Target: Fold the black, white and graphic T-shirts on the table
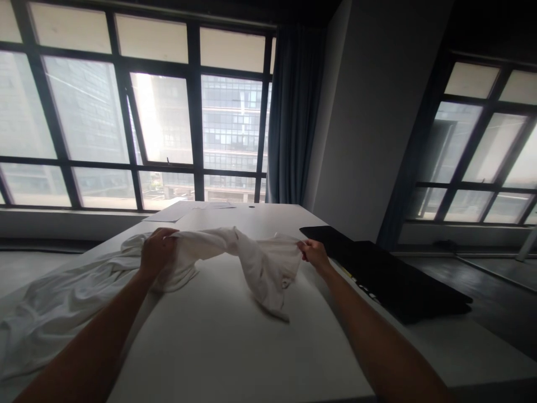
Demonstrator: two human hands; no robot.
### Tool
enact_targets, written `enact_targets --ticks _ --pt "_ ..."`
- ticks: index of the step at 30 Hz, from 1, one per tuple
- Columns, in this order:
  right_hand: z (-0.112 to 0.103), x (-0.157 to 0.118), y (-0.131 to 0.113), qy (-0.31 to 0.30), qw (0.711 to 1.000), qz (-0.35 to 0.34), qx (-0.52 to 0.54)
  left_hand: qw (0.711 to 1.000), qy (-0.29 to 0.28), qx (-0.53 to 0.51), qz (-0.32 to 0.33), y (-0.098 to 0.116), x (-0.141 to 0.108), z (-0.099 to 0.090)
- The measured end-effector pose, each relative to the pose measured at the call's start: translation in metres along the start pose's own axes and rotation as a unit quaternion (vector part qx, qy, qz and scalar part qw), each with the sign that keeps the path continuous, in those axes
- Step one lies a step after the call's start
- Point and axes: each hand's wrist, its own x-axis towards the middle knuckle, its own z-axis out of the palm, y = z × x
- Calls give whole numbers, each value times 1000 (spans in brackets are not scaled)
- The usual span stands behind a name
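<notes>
A white cloth (pixel 262 260) is stretched between my two hands above the white table (pixel 235 358). My left hand (pixel 158 251) is closed on its left end, and my right hand (pixel 314 254) pinches its right edge with the fingertips. The middle of the cloth is twisted and sags, with one corner hanging down close to the tabletop. Another spread of crumpled white fabric (pixel 71 308) lies left of my left hand; whether it joins the held cloth I cannot tell.
Folded black fabric (pixel 390 280) lies along the table's right side, with a small yellow item (pixel 347 272) at its near edge. White paper sheets (pixel 172 211) rest at the far left of the table. Beyond stand windows, a blue curtain (pixel 291 117) and a pillar.
</notes>
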Motion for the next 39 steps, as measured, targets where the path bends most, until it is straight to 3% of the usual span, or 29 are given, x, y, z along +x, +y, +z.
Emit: enact_targets --ticks 3,5,9,12,15,18,22,25,27,31,36,39 --pt "9 -4 6 2 994 -20 -107 994 -81 -7 71 2 -4 5" --pt "13 -7 7 -29 991 -35 -122 978 -159 -13 133 15 -11 10" --pt "23 -17 3 -170 978 -72 -101 933 -276 -15 230 71 -48 29" --pt "34 -24 3 -287 945 -117 -107 870 -383 -53 306 116 -83 48" --pt "38 -23 5 -300 933 -139 -144 831 -434 -85 338 132 -98 59" --pt "29 -13 8 -210 951 -134 -183 862 -402 -96 294 118 -83 54" --pt "6 3 11 -75 969 -110 -207 940 -254 -177 143 83 -46 35" --pt "-2 8 12 -13 973 -95 -210 960 -165 -224 25 68 -30 27" --pt "-3 7 12 -3 971 -92 -218 963 -139 -232 -21 66 -28 27" --pt "2 0 12 -39 955 -108 -274 976 -149 -155 -31 71 -35 33" --pt "15 -22 -3 -173 918 -188 -302 976 -178 -120 -40 71 -39 37" --pt "32 -42 -22 -253 903 -187 -294 980 -168 -98 -45 67 -36 36"
